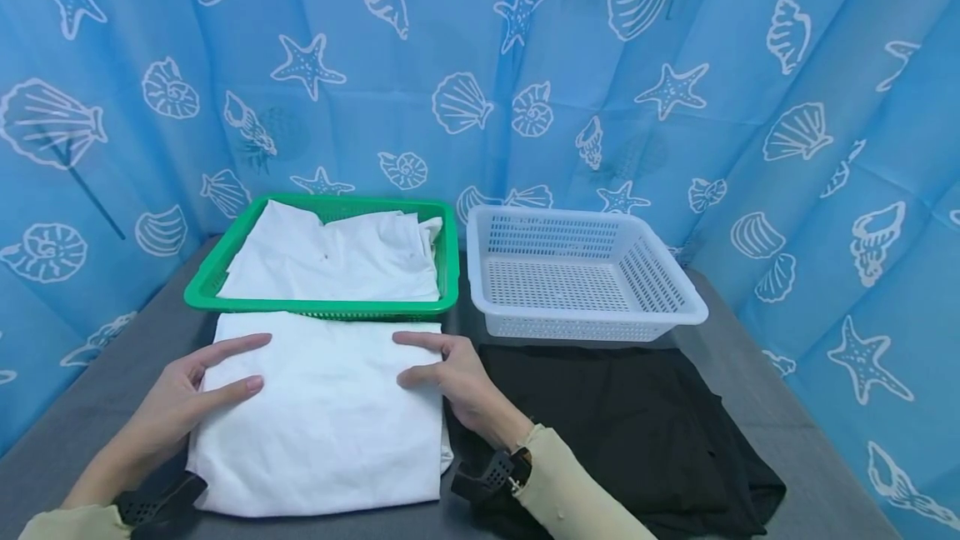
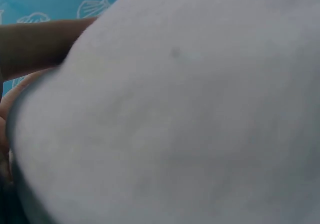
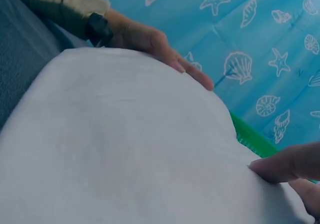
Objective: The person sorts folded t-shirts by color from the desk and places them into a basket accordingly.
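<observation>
A folded white garment (image 1: 322,423) lies on the grey table (image 1: 82,415) in front of me. My left hand (image 1: 255,363) rests on its left edge with fingers straight. My right hand (image 1: 401,358) lies flat on its right edge, fingers extended. Neither hand grips the cloth. In the right wrist view the white garment (image 3: 125,144) fills the frame, with the left hand (image 3: 195,72) lying on its far side and a right fingertip (image 3: 287,164) touching it. The left wrist view is almost all white garment (image 2: 175,124), with a finger (image 2: 35,44) at its edge.
A green basket (image 1: 447,273) holding white garments stands just behind the folded one. To its right is an empty white perforated basket (image 1: 675,290). A black garment (image 1: 622,423) lies spread before that basket. A blue seashell-patterned curtain (image 1: 675,65) surrounds the table.
</observation>
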The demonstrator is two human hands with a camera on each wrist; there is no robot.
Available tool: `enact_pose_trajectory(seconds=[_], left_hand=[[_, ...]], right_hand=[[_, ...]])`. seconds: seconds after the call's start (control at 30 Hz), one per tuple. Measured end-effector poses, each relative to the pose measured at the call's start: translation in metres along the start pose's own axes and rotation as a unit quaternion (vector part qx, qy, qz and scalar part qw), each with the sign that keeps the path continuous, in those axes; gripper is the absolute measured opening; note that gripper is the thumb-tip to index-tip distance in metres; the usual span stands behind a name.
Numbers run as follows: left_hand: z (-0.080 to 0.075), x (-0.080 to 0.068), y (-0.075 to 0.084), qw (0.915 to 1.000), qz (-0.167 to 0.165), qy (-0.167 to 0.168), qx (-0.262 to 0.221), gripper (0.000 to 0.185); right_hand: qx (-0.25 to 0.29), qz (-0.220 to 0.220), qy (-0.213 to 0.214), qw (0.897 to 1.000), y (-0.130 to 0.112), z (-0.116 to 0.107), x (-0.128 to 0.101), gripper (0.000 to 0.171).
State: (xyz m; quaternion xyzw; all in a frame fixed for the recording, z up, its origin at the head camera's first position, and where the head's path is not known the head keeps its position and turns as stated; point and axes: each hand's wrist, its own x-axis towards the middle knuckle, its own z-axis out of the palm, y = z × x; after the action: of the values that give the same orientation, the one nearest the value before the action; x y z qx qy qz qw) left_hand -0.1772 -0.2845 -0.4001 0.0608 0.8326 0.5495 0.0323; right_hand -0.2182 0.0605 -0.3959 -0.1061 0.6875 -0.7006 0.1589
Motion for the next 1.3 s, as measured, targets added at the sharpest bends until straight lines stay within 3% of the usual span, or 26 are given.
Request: enact_pose_trajectory(seconds=[0.17, 0.47, 1.0, 1.3], left_hand=[[0.000, -0.002, 0.001, 0.9996, 0.003, 0.024, 0.017, 0.056], [-0.002, -0.007, 0.000, 0.9992, 0.013, 0.039, -0.001, 0.054], [0.000, -0.010, 0.008, 0.9989, 0.008, 0.041, -0.020, 0.054], [-0.001, -0.002, 0.022, 0.9982, 0.034, 0.040, -0.029, 0.055]], right_hand=[[0.022, -0.021, -0.011, 0.999, -0.008, 0.001, -0.003, 0.049], [0.046, -0.033, -0.024, 0.998, -0.018, 0.001, -0.006, 0.051], [0.054, -0.034, -0.014, 0.998, -0.019, 0.002, -0.005, 0.050], [0.041, -0.030, -0.002, 0.999, -0.038, -0.005, -0.002, 0.051]])
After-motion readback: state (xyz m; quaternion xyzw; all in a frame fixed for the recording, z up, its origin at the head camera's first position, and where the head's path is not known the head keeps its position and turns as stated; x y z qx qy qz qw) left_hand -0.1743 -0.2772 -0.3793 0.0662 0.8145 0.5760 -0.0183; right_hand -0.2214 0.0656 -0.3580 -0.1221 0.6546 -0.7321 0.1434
